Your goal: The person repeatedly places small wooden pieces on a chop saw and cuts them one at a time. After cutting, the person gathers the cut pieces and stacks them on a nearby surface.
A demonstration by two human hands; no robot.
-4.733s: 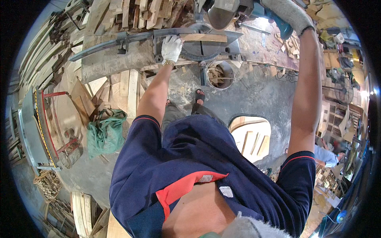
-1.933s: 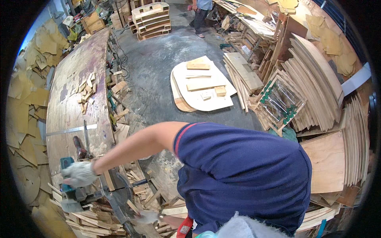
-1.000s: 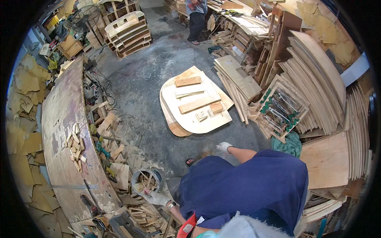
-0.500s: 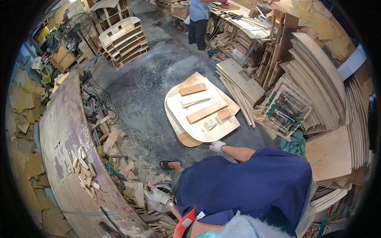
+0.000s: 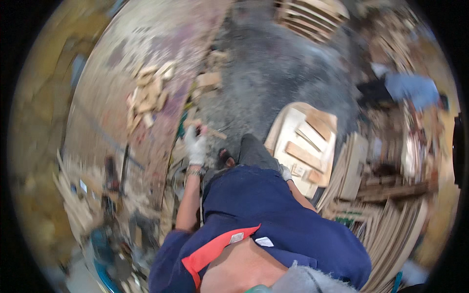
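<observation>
The picture is blurred. My left hand, in a white glove, is raised beside a large stained worktop, closed around something small, reddish and dark that I cannot make out. A heap of short wood offcuts lies on that worktop, up and left of the hand. My right hand, also gloved, hangs beside my trouser leg, mostly hidden by my body, its fingers unclear. Close beyond it on the floor lie pale rounded boards bearing several short planks.
A teal power saw stands at the lower left. Stacked plywood sheets crowd the right. A person in a light blue top is at the upper right. A slatted wooden piece stands at the back, offcuts along the worktop's edge.
I have turned from the saw, where my hands were earlier; the view has swung since half a second ago. My left hand has risen forward; the co-worker now appears farther right.
</observation>
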